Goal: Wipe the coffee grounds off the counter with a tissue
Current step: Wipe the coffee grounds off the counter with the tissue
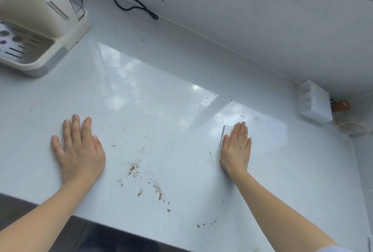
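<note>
White counter w/ coffee grounds; left hand flat, right hand flat on tissue.

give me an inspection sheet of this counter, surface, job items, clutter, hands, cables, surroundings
Surface: white glossy counter, glare from a window.
Job's things: brown coffee grounds scattered between the hands and toward the front edge, dark specks along the wall; tissue flat under the right hand.
Clutter: white appliance with drip tray far left; white box, glass far right.
Hands: left hand flat on the counter, empty; right hand pressing the tissue.
Cables: black cord against the wall.
Surroundings: white backsplash.
</note>
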